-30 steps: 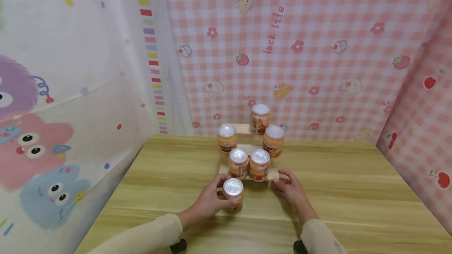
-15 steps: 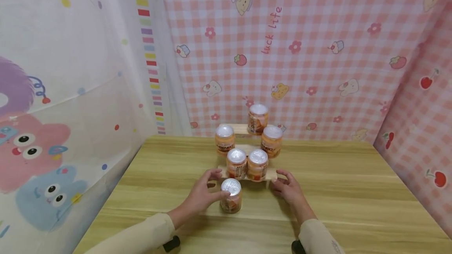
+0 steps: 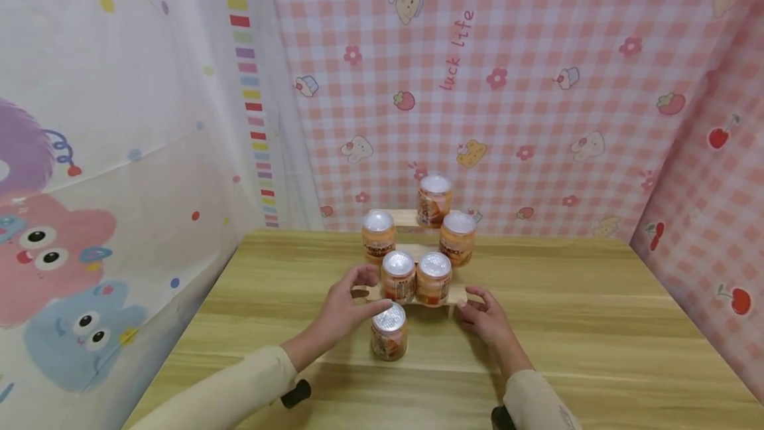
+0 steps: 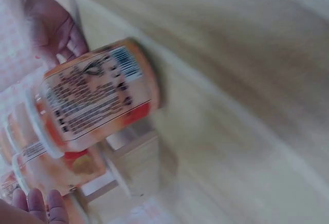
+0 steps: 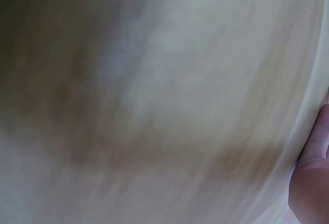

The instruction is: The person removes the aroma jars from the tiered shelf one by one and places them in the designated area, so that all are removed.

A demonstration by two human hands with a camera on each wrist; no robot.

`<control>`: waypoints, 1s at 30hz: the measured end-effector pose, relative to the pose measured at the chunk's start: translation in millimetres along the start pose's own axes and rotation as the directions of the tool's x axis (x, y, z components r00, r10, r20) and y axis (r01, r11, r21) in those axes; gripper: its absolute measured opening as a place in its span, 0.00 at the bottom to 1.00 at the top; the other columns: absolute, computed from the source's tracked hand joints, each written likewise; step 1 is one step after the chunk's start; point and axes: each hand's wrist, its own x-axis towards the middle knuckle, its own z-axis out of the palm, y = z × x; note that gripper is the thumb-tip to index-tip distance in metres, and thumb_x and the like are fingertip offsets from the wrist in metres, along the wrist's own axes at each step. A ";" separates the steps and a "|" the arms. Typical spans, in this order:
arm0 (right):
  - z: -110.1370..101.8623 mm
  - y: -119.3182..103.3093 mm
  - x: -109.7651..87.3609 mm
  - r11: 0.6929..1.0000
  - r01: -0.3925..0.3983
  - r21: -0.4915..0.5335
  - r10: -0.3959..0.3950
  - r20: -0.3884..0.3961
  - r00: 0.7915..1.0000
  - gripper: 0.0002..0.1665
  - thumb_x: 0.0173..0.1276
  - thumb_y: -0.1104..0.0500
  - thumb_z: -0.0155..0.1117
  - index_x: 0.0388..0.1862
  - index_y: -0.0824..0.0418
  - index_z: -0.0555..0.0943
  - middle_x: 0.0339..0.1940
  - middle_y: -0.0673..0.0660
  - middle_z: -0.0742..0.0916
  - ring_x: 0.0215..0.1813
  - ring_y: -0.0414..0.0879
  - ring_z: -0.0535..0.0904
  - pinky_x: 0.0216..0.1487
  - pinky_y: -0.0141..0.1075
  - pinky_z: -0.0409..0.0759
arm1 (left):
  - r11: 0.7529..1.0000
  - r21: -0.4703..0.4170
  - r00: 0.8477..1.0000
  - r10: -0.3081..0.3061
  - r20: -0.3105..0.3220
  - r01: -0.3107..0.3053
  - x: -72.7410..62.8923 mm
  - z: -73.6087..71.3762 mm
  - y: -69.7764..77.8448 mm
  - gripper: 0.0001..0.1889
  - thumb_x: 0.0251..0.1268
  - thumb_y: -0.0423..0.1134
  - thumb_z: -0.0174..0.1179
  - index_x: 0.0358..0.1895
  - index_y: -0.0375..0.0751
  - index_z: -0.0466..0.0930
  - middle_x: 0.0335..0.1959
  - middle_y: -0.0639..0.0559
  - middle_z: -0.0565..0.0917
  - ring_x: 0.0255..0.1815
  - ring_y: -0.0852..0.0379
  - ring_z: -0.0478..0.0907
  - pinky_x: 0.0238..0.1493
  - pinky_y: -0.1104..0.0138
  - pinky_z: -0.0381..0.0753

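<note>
An orange-labelled jar (image 3: pixel 389 337) with a silvery lid stands on the table in front of a stepped wooden rack (image 3: pixel 457 294); its barcode side shows in the left wrist view. My left hand (image 3: pixel 340 307) is spread, its thumb over this jar's lid edge and its fingers beside the left jar (image 3: pixel 398 279) on the lowest step. Another jar (image 3: pixel 434 280) stands close on that one's right. At the right end of the lowest step, my right hand (image 3: pixel 492 327) holds the board's corner between thumb and forefinger. The right wrist view shows mostly blurred tabletop.
On the middle step stand a left jar (image 3: pixel 379 239) and a right jar (image 3: pixel 457 241). One jar (image 3: pixel 434 203) stands on the top step. The wood-grain table (image 3: pixel 567 324) ends at a pink checked cloth (image 3: pixel 507 118); a white printed cloth (image 3: pixel 137 184) hangs at the left.
My left hand has let go of the front jar and moved up and back towards the jars on the lowest step. The right hand keeps its place at the rack.
</note>
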 end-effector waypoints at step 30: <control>-0.1 0.1 1.2 1.000 -0.013 0.011 0.013 0.000 1.000 0.25 0.74 0.67 0.58 0.66 0.68 0.64 0.46 0.59 0.84 0.39 0.44 0.82 0.41 0.37 0.81 | 1.000 -0.023 0.977 0.004 -0.214 -0.010 119.3 53.8 88.9 0.41 0.58 0.51 0.72 0.72 0.48 0.63 0.63 0.43 0.72 0.63 0.49 0.69 0.58 0.55 0.73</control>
